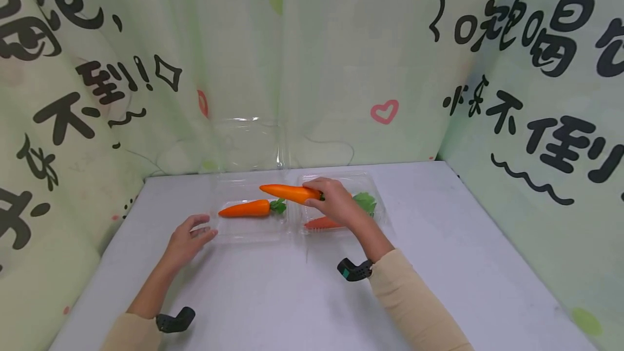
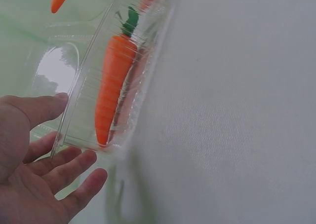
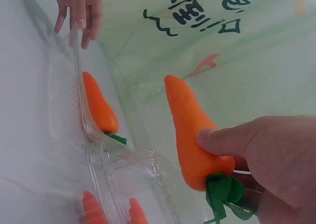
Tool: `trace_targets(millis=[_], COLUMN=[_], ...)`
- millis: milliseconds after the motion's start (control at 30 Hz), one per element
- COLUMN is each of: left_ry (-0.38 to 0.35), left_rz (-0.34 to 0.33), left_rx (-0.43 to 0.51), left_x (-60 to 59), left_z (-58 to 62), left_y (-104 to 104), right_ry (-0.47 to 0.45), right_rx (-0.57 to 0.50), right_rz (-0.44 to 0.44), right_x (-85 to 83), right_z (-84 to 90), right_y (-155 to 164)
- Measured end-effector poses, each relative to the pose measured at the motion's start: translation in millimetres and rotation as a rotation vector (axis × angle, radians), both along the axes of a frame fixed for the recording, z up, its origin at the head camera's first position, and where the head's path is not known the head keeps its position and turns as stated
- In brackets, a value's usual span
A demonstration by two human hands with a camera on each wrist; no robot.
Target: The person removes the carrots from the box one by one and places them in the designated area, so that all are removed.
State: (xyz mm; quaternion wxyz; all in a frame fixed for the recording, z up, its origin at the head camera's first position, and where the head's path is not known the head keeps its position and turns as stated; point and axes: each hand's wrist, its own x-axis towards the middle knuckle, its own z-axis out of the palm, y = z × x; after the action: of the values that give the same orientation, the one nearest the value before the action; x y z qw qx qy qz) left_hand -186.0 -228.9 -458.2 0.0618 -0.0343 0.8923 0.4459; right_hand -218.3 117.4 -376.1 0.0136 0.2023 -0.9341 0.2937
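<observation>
Right hand (image 1: 336, 202) pinches a carrot (image 1: 290, 193) by its leafy end, held above the left clear tray (image 1: 234, 232) (one carrot (image 1: 245, 209) lies inside), while the left hand (image 1: 187, 240), fingers loose and spread, touches that tray's near corner, apparently steadying it.

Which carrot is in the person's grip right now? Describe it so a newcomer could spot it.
On the white table stand two clear plastic trays side by side. The held carrot hangs above them, pinched at its leafy end by the right hand; the other carrots lie inside trays.
</observation>
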Motion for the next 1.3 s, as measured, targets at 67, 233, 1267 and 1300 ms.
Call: trace_targets(millis=[67, 233, 1267, 1300], left_ry=[-0.002, 0.008, 0.016, 0.015], left_rz=[-0.004, 0.023, 0.004, 0.004], left_rx=[0.014, 0.011, 0.013, 0.015], left_x=[-0.3, 0.8, -5.4, -6.3], left_z=[-0.8, -2.3, -11.5, -12.3], left_y=[-0.4, 0.5, -3.3, -3.6], right_ry=[-0.003, -0.013, -0.052, -0.056], right_rx=[-0.009, -0.008, -0.031, -0.033], right_rz=[-0.005, -0.012, -0.072, -0.078], right_x=[0.7, 2.0, 2.5, 2.6], right_z=[0.5, 0.6, -1.1, -0.9], right_y=[1.3, 3.5, 18.3, 18.9])
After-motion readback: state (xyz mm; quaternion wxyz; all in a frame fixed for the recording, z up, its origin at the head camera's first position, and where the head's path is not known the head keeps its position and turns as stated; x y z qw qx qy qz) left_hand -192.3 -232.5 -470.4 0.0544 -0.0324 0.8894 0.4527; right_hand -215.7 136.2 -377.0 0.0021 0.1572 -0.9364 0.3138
